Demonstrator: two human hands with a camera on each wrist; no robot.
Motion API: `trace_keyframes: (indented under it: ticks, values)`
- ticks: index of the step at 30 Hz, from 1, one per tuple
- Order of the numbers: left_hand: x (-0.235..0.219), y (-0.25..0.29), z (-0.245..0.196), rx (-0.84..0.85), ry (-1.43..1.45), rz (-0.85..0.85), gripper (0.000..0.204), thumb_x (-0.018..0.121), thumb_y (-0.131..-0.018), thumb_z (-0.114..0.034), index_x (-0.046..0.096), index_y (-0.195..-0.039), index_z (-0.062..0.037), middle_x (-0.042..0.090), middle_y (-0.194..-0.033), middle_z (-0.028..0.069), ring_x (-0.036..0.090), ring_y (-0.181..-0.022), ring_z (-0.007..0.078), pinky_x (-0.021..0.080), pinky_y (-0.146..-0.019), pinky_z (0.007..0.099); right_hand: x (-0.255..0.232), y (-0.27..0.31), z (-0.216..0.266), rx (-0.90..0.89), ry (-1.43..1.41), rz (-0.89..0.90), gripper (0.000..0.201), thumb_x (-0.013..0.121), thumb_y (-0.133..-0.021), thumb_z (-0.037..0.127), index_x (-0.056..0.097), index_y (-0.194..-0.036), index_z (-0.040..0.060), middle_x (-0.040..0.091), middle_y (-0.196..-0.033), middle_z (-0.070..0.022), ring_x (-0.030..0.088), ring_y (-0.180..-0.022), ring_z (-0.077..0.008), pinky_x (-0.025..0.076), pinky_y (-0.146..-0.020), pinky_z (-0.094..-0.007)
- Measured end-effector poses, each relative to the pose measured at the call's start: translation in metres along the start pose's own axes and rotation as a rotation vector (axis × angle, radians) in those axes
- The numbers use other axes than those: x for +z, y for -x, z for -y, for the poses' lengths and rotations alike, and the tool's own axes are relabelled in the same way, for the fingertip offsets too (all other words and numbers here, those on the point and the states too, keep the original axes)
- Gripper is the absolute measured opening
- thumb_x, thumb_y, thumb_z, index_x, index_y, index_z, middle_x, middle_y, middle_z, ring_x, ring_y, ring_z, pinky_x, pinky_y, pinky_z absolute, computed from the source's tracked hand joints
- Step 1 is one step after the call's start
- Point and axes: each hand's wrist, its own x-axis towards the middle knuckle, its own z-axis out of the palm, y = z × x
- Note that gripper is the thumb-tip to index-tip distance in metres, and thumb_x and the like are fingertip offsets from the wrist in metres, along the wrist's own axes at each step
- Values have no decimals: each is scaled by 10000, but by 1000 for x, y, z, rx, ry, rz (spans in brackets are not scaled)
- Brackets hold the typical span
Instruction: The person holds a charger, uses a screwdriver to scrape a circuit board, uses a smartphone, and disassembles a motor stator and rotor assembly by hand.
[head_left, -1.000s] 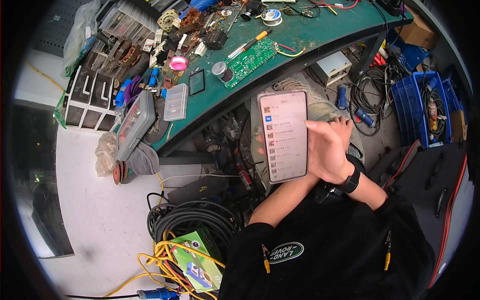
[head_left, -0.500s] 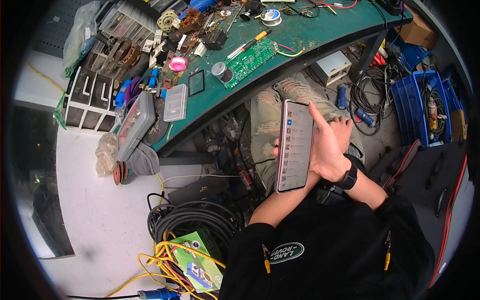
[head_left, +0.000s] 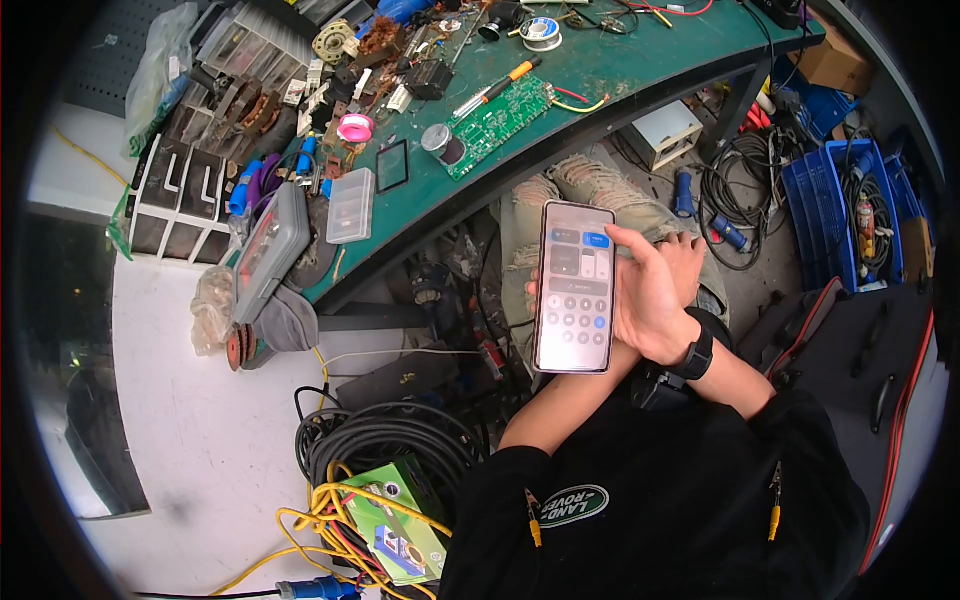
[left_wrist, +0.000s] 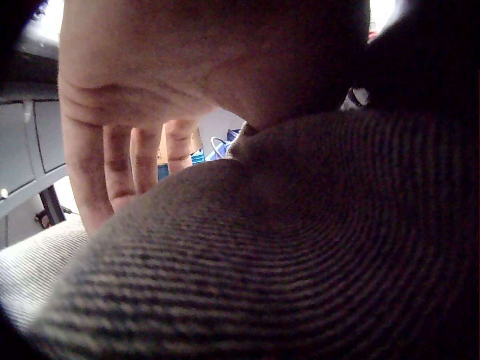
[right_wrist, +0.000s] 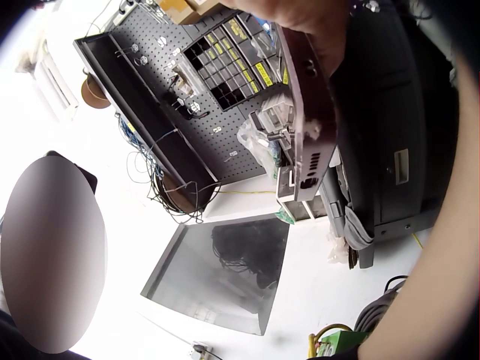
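Note:
My right hand (head_left: 652,310), with a black watch (head_left: 695,357) at its wrist, holds a smartphone (head_left: 576,290) upright over my lap. The thumb lies along the phone's right edge near the top, and the lit screen shows a panel of tiles and round icons. In the right wrist view, the phone's narrow end (right_wrist: 309,120) with its port points at the camera. My left forearm crosses under the right wrist, and the left hand (left_wrist: 150,82) rests over the knee, its fingers hanging down past the trouser cloth (left_wrist: 247,255).
A green workbench (head_left: 620,70) ahead carries a circuit board (head_left: 505,125), a screwdriver (head_left: 512,80), solder spools and piled parts. Coiled black cable (head_left: 390,440) and a green box (head_left: 400,525) sit at lower left. Blue crates (head_left: 825,215) stand at right. Another person (right_wrist: 52,255) appears in the right wrist view.
The phone tilted sideways, then turned back to face up, and now sits slightly lower. Its screen has gone from a list to a panel of tiles and icons. The left hand has stayed put.

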Motion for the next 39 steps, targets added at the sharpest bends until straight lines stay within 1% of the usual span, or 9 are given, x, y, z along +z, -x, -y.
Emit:
trace_keyframes:
  ticks: [10, 22, 24, 25, 26, 29, 36, 38, 39]
  values:
    - [-3, -4, 1, 1, 43, 100, 566, 810, -690, -349, 558, -1106, -59, 599, -1025, 101, 611, -970, 244, 536, -751, 331, 3, -3, -4, 8, 79, -44, 586, 361, -999, 433, 446, -1307, -58, 602, -1160, -275, 620, -1097, -379, 514, -942, -504]
    - [11, -4, 0, 3, -4, 68, 563, 811, -689, -364, 550, -1097, -77, 594, -1014, 83, 607, -964, 234, 530, -733, 330, 11, 3, -1, -53, -196, 92, 632, 240, -1011, 457, 328, -1443, 5, 455, -1389, -254, 464, -1284, -423, 370, -1060, -619]
    - [11, -5, 1, 9, 9, 70, 567, 811, -689, -363, 548, -1101, -77, 592, -1018, 86, 607, -964, 237, 530, -731, 332, 23, 11, 4, 99, -127, 260, 592, 234, -1015, 398, 293, -1469, 23, 389, -1462, -205, 390, -1350, -403, 325, -1060, -679]
    - [10, -6, 1, 16, 21, 72, 571, 811, -689, -362, 545, -1106, -77, 590, -1021, 89, 607, -965, 240, 529, -729, 335, 22, 10, 5, 146, -169, 295, 544, 394, -986, 160, 236, -1502, 90, 353, -1492, -181, 370, -1369, -392, 352, -1047, -674]
    - [9, -7, 1, 17, 19, 72, 571, 811, -689, -362, 545, -1106, -77, 590, -1021, 89, 607, -965, 240, 529, -729, 335, 20, 11, 3, 144, -169, 296, 544, 394, -986, 160, 236, -1502, 90, 353, -1492, -181, 370, -1369, -392, 352, -1047, -674]
    - [8, -9, 2, 2, 46, 136, 576, 809, -690, -356, 539, -1114, -75, 588, -1031, 96, 606, -968, 248, 529, -726, 336, 15, 12, -4, 59, 162, 347, 1008, 486, -713, -276, 152, -1525, 218, 278, -1530, -167, 349, -1389, -385, 430, -1025, -608]
    - [10, -9, 2, 5, 62, 133, 593, 808, -689, -355, 536, -1134, -72, 586, -1037, 103, 605, -970, 255, 530, -723, 340, 20, 12, -7, 90, 214, 315, 780, 545, -883, -102, 173, -1513, 168, 356, -1476, -198, 424, -1330, -400, 525, -921, -578]
    - [11, -9, 2, 5, 60, 135, 597, 809, -689, -357, 536, -1137, -72, 586, -1037, 103, 606, -969, 255, 529, -721, 340, 15, 7, -2, 282, -149, 360, 718, 569, -927, -1, 172, -1509, 140, 380, -1455, -212, 446, -1306, -414, 543, -873, -596]
    - [12, -9, 3, 8, 64, 130, 599, 809, -689, -360, 537, -1138, -72, 586, -1036, 102, 606, -969, 254, 529, -720, 338, 15, 7, -1, 247, -74, 363, 734, 557, -910, -39, 169, -1510, 127, 379, -1454, -217, 444, -1303, -422, 545, -845, -618]
